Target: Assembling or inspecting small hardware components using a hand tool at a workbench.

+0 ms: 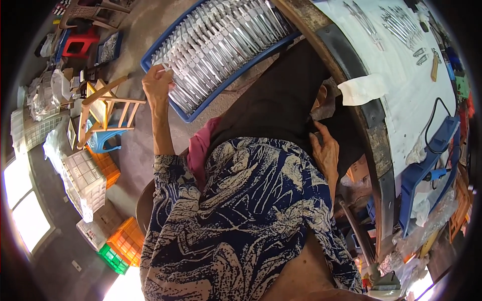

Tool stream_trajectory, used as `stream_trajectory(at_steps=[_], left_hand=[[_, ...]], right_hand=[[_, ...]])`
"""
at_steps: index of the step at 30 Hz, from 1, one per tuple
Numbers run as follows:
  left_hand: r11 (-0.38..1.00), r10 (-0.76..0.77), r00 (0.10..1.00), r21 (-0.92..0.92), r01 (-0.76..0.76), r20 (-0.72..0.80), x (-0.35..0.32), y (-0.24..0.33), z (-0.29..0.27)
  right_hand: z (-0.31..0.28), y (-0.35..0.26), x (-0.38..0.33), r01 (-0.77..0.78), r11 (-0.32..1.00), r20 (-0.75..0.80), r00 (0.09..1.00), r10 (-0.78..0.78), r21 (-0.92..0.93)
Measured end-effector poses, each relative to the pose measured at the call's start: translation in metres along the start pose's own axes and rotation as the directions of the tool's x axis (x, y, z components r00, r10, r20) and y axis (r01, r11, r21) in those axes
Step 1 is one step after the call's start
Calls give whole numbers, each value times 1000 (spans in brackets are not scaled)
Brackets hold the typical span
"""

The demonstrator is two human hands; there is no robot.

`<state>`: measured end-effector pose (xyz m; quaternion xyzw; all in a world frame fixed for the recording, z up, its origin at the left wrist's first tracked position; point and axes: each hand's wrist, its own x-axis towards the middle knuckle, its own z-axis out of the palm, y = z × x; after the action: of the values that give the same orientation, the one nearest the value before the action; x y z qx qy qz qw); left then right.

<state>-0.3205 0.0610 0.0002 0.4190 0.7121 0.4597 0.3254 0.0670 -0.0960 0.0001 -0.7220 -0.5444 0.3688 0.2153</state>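
Observation:
A blue plastic tray [187, 118] on the floor ahead of me is packed with rows of slim, shiny metal pieces [221, 47]. Many of them seem to lie in clear sleeves; their exact kind is too small to tell. At the tray's left edge my left hand [156, 86] has its fingers bent and pinched together, with a whitish bit at the fingertips that I cannot make out. My right hand [326, 150] lies on my dark-trousered thigh, thumb and forefinger apart. It holds nothing that I can see.
On my right stands a worktable with a worn edge [377, 150] and a white covering [361, 25]. Several metal tools [401, 25] and a white cloth [362, 89] lie there. Leftward are a wooden chair frame [108, 103], a red stool [80, 42], and stacked crates [86, 168].

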Motion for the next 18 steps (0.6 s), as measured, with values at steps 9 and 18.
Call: stream_trajectory(at_steps=[9,18], left_hand=[[996,-84,996,30,82,44,-10,-7,8],[993,-35,997,115,27,65,-5,-24,14]], right_hand=[[0,3,-2,-9,1000,-12,1000,8,-10],[5,24,-3,115,993,-135,984,-117,-25]])
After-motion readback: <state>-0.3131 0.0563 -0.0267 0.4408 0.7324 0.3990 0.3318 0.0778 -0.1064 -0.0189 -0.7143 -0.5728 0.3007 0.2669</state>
